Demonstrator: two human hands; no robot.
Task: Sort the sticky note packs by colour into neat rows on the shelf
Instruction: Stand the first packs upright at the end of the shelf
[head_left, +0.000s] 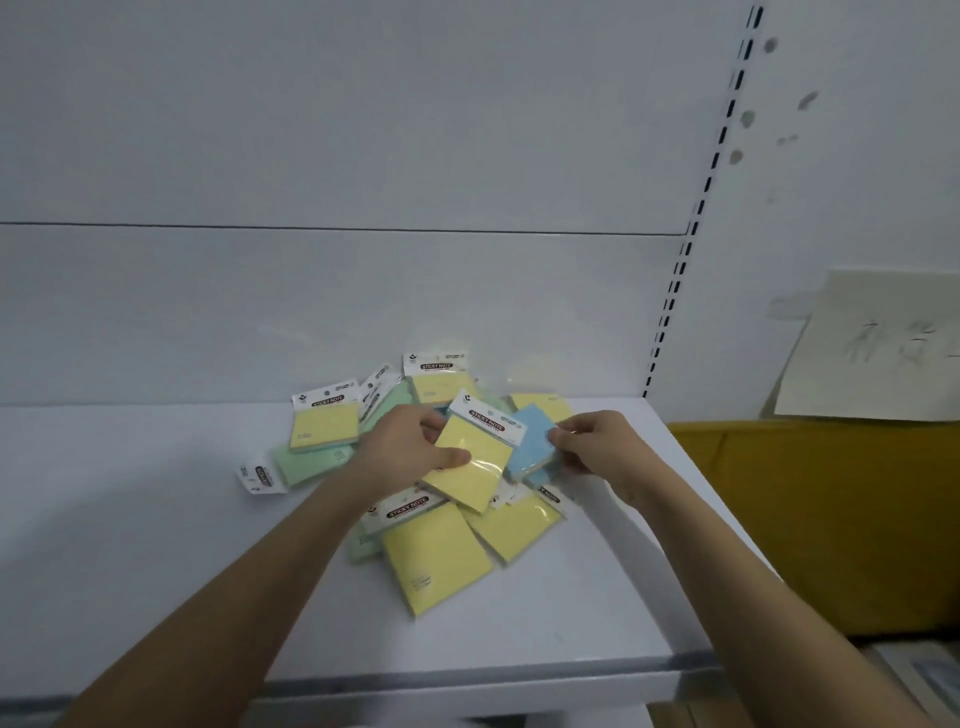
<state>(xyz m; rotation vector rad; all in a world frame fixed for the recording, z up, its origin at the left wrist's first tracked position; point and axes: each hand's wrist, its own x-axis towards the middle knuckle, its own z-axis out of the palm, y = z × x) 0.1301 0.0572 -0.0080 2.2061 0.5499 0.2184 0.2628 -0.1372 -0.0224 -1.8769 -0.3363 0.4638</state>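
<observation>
Left hand: we see the left hand holding a yellow pack above the pile, thumb on its front, other fingers curled behind it.
Right hand: the right hand pinches a blue pack at its right edge with bent fingers.
Two packs: the yellow pack overlaps the blue pack's left side.
Pile: mixed yellow and green packs lie unsorted on the white shelf, under both hands, near the back wall.
Beside: we see a yellow bin right of the shelf, with a paper sheet behind it.
</observation>
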